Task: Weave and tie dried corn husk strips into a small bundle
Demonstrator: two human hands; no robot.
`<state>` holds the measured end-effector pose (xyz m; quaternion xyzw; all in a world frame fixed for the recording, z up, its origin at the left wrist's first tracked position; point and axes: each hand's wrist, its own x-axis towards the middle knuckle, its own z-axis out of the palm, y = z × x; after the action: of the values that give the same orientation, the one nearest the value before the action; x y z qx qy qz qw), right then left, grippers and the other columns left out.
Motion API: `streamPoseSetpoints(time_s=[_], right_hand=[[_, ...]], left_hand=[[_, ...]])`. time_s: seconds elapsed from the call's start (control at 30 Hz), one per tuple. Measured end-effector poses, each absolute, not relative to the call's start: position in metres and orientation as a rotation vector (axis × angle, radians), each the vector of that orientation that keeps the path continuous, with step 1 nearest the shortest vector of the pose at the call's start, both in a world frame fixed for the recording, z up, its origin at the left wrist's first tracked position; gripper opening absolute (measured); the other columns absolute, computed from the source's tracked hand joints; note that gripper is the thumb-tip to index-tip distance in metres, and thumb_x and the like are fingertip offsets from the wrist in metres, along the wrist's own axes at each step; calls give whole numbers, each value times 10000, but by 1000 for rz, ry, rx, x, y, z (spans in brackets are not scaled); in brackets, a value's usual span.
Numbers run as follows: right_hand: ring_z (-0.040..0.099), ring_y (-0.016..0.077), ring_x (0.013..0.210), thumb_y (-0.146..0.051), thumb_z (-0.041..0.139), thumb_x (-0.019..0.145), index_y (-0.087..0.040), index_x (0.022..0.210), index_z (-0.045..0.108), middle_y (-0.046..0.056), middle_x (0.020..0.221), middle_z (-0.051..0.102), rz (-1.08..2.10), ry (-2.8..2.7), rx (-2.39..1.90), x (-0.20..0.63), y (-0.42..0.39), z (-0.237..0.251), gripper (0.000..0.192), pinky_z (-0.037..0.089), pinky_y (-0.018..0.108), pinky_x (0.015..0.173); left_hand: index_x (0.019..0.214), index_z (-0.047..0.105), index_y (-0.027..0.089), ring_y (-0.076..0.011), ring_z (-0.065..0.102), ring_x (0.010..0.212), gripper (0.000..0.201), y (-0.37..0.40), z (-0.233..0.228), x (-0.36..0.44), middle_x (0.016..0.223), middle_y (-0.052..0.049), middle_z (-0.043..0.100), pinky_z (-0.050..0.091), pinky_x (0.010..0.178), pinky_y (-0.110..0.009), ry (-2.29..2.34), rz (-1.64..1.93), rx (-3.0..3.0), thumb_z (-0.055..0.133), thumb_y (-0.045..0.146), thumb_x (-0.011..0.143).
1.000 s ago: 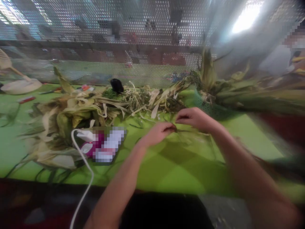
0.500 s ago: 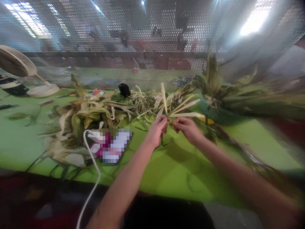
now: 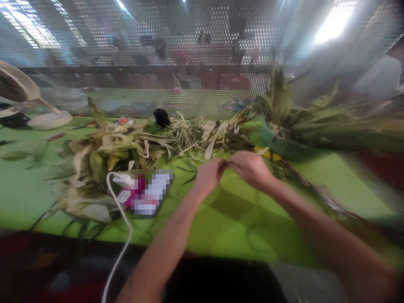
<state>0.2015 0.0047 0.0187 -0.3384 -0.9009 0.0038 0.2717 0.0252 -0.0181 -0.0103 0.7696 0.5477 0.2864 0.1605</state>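
Observation:
My left hand [image 3: 208, 174] and my right hand [image 3: 251, 168] meet fingertip to fingertip just above the green table [image 3: 221, 219]. Both are pinched on a thin husk strip [image 3: 226, 163] that is mostly hidden between the fingers. Right behind them lies a long heap of pale and green corn husks [image 3: 126, 143]. A yellow piece [image 3: 268, 154] peeks out beyond my right hand. The picture is blurred.
A green mesh basket [image 3: 284, 146] with leafy stalks lies at the right. A pixelated flat object [image 3: 147, 191] with a white cable [image 3: 121, 219] sits left of my hands. A black lump [image 3: 161, 117], a perforated screen [image 3: 189, 63] and a fan [image 3: 19, 84] stand behind.
Half a second ago pale husk strips fanned up from my fingers; now they are out of sight and my hands have closed together, slightly lower and to the right.

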Motion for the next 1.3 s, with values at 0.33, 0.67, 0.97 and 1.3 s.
streamPoseSetpoints(time_s=[0.33, 0.67, 0.97, 1.3], right_hand=[[587, 127, 640, -388, 682, 790, -165, 869, 716, 28, 788, 691, 1460, -2050, -902, 235, 23, 49, 238, 438, 255, 601], [463, 92, 543, -415, 745, 729, -170, 720, 649, -24, 605, 562, 1441, -1497, -899, 188, 15, -12, 264, 387, 237, 537], [575, 169, 722, -211, 523, 909, -168, 815, 710, 67, 783, 676, 264, -2248, -922, 188, -9, 7, 214, 398, 278, 668], [607, 153, 692, -369, 662, 812, -179, 816, 722, 31, 766, 691, 1064, -2245, -940, 234, 24, 53, 199, 445, 273, 665]], left_hand=[[894, 646, 172, -56, 412, 555, 201, -22, -5, 18, 729, 9, 569, 320, 540, -190, 694, 999, 1259, 652, 362, 830], [815, 546, 156, -41, 208, 442, 207, -12, -10, 25, 555, 86, 285, 189, 457, -192, 789, 1346, 884, 627, 346, 829], [860, 629, 194, -146, 523, 672, 127, -14, -19, 23, 732, -10, 613, 359, 650, -264, 1566, 1172, 1845, 522, 257, 884], [879, 680, 187, -103, 536, 670, 163, -17, -9, 19, 787, -15, 644, 402, 639, -224, 744, 990, 1475, 676, 333, 807]])
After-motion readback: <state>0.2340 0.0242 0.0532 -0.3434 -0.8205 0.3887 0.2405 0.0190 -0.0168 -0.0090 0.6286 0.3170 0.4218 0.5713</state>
